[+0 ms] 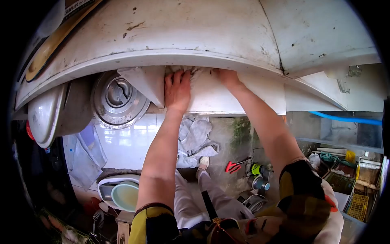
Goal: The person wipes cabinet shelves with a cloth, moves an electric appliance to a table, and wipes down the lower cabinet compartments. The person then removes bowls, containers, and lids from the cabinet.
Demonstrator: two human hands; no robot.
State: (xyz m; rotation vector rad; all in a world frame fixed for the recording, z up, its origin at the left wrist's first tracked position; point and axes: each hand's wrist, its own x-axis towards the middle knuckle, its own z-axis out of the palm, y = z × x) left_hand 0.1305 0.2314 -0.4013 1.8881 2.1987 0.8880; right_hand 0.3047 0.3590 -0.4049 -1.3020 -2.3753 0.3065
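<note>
Inside a low white cabinet shelf (252, 95), both my arms reach under the overhanging top edge. My left hand (178, 90) lies palm down with its fingers a little apart. Its fingertips touch something pale and crumpled at the back, which I cannot make out. To its left stands a white triangular panel (148, 81), close to the hand. My right hand (227, 77) reaches under the edge farther right, above the shelf board. Its fingers are mostly hidden there, so what they touch does not show. A round metal lid (136, 107) sits left of the panel.
A white countertop (183, 28) overhangs my hands. At left is a large pale lidded container (73, 110). Below lie a grey cloth (195, 136), red-handled pliers (232, 166), a pale green basin (125, 196) and a yellow crate (358, 207). A blue hose (345, 118) runs at right.
</note>
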